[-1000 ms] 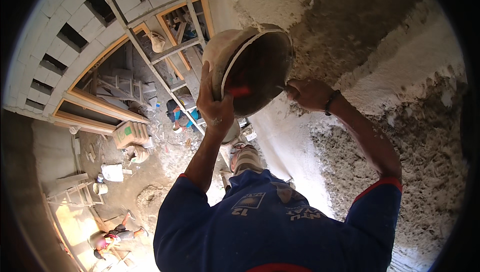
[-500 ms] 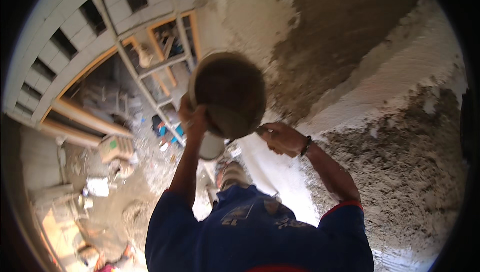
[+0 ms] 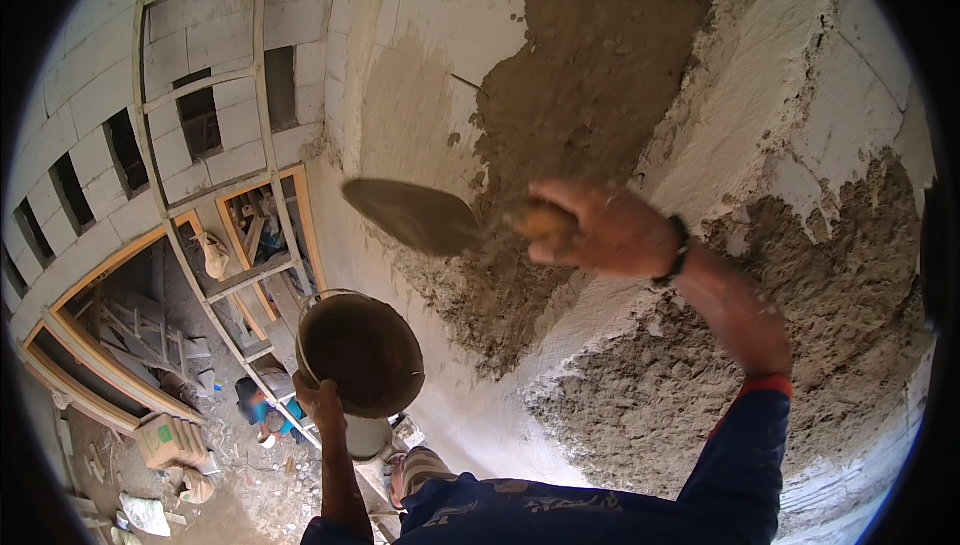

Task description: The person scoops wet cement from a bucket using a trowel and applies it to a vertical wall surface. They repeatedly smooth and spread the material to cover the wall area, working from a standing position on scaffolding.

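Note:
My left hand (image 3: 322, 397) grips the rim of a round mortar-stained bucket (image 3: 365, 353) low in the view, tilted so its dark inside shows. My right hand (image 3: 603, 235) is wrapped round the yellowish handle of a trowel, held raised in front of the wall. The trowel's broad blade (image 3: 410, 215) reaches leftward and carries grey wet-looking mortar, slightly blurred. Behind it, the wall (image 3: 420, 95) has pale patches, a wide band of smeared dark mortar (image 3: 610, 35) and a rough clumpy area (image 3: 800, 325) at the lower right.
A ladder-like frame (image 3: 260, 125) runs down the left beside a block wall (image 3: 100, 95) with openings and wooden frames. Far below, a person (image 3: 265, 410) crouches near stacked sacks (image 3: 170, 440) on a debris-strewn floor. Another container (image 3: 370, 437) sits under the bucket.
The bucket has moved down and left in the view with my left hand. My right hand has risen from the bucket, bringing out the mortar-loaded trowel. The view takes in more upper wall.

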Demonstrator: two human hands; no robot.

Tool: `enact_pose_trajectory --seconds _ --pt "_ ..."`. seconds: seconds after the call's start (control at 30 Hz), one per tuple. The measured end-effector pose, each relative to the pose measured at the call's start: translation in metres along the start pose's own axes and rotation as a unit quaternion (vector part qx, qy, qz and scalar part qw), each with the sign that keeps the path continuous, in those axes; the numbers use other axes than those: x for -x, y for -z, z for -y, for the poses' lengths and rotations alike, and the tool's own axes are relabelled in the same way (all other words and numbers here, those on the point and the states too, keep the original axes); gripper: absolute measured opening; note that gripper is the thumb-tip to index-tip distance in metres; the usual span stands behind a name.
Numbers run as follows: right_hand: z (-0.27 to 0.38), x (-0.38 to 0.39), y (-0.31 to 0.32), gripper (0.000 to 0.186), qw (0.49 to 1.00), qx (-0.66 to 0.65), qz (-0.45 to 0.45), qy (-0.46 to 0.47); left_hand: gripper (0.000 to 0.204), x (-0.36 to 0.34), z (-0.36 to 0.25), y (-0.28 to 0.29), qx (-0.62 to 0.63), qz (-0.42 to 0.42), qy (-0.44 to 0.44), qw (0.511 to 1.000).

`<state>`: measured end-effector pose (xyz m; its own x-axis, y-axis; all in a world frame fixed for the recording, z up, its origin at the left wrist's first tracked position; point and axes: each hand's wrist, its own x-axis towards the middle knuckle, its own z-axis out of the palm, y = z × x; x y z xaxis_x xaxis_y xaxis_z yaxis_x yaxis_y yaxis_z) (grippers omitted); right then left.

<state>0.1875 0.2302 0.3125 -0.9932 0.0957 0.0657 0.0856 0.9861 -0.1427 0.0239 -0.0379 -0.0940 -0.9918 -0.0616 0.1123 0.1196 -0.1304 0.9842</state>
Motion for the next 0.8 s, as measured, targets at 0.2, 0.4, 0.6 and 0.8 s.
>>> enact_pose_trajectory --seconds 0.2,0.4,0.6,0.8 --pt "0.049 -0.016 0.078 0.060 0.971 -0.058 -0.034 0.228 0.045 -0.005 0.016 0.005 -0.005 -0.003 0.045 0.999" --pt "-0.050 -0.047 0.094 0.066 0.975 -0.118 -0.094 -0.162 0.047 0.007 0.023 -0.021 0.080 0.042 0.052 0.995" --pt "-0.069 -0.012 0.137 0.064 0.928 0.068 -0.309 -0.194 0.050 0.029 0.009 -0.020 0.093 0.007 0.127 0.987" --pt "-0.072 0.023 -0.012 0.057 0.954 -0.255 -0.003 -0.159 0.055 0.040 0.019 -0.024 0.132 -0.005 0.045 0.990"
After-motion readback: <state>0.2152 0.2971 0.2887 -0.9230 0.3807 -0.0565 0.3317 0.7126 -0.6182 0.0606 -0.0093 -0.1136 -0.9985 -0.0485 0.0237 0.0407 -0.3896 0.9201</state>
